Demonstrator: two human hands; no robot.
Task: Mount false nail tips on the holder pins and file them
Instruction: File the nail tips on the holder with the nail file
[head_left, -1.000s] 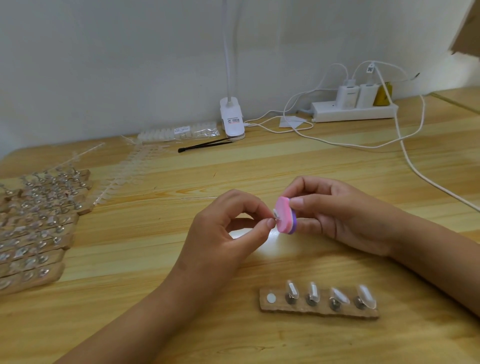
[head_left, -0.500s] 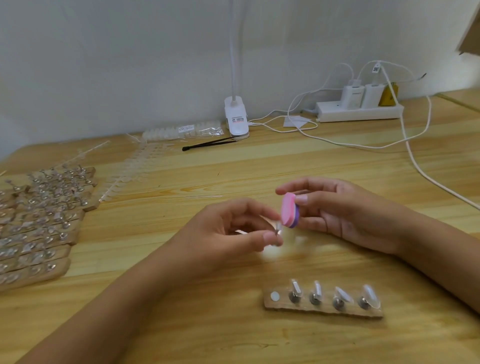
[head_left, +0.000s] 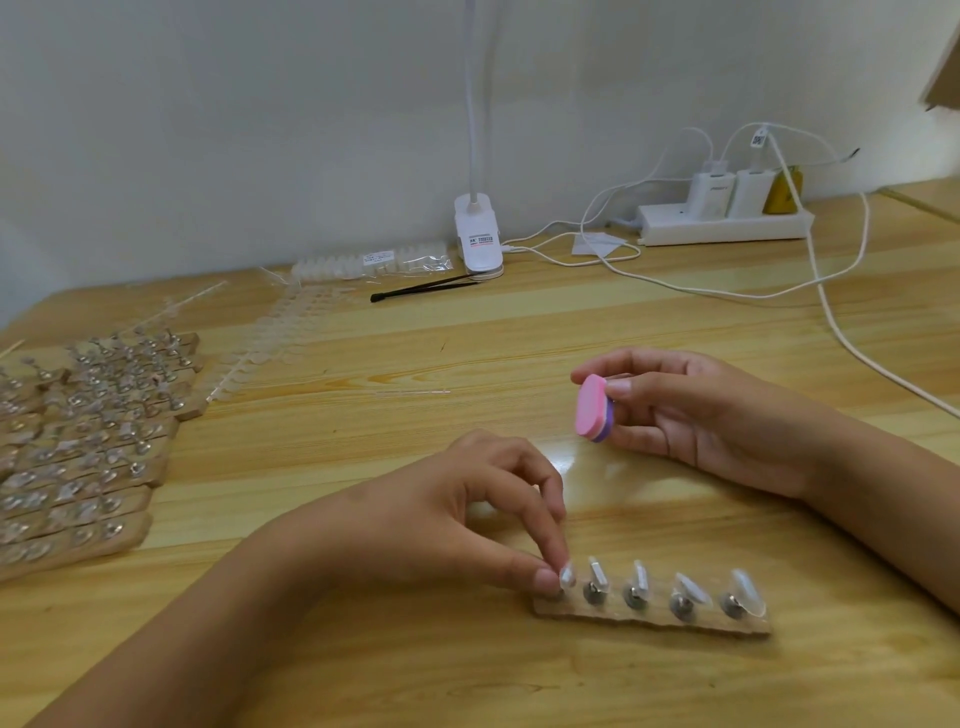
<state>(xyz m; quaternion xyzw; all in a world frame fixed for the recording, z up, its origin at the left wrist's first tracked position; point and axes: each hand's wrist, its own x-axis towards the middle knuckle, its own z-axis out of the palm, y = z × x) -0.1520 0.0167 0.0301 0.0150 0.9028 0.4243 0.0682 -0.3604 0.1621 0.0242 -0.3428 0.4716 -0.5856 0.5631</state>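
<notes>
Left grip (head_left: 457, 519) has dropped from mid-air to holder strip (head_left: 675, 626) on counter (head_left: 467, 364). Thumb and forefinger pinch pinned nail tip (head_left: 566, 576), setting it at strip's leftmost spot, vacant half a second ago. Right grip (head_left: 717, 421) pinches pink-purple file block (head_left: 592, 408), now held clear of tip. Four other tips (head_left: 745, 584) already mounted. Filing of this tip likely finished; strip full once released.

Nothing legible: labels on the lamp clip (head_left: 480, 241), the nail packet (head_left: 378, 257) and the charger (head_left: 714, 189) are blurred.
</notes>
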